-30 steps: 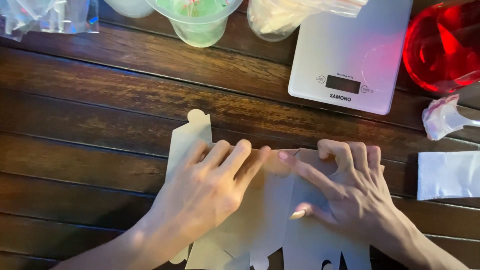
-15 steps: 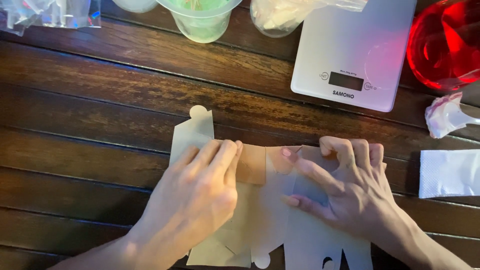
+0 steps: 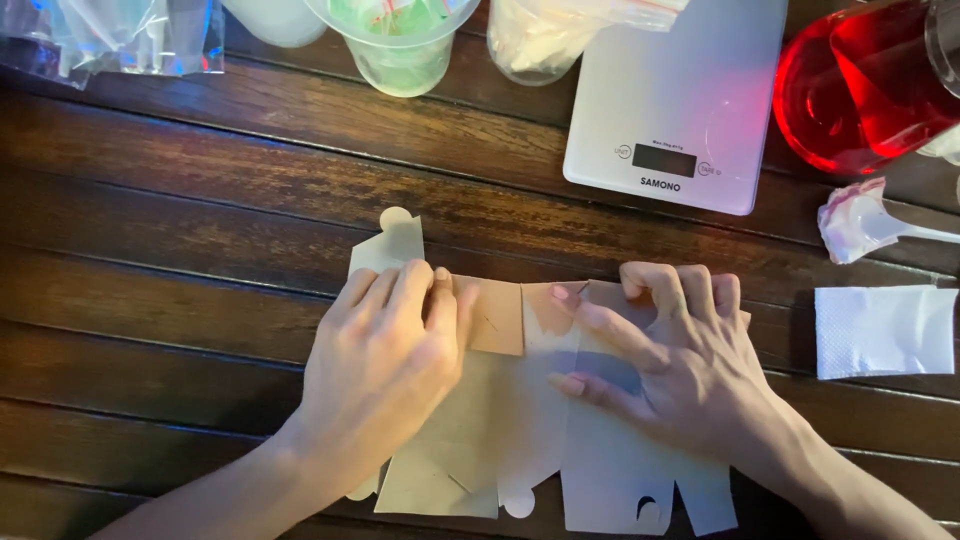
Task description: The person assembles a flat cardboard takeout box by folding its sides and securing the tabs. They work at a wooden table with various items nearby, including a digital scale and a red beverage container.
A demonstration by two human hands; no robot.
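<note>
Bare table (image 3: 180,300) left; scale (image 3: 680,100), cups (image 3: 400,60) crowd far edge.

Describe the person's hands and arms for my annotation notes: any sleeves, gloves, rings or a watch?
Both the left hand and the right hand are bare: no gloves, no rings visible. The forearms are bare too, with no sleeve, watch or bracelet in view up to the picture's edge. The fingernails on the right hand are slightly long and look unpainted.

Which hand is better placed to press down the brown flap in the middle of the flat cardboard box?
Probably the left hand: its fingertips already lie at the brown flap edge, while the right hand pins the cardboard box farther right.
</note>
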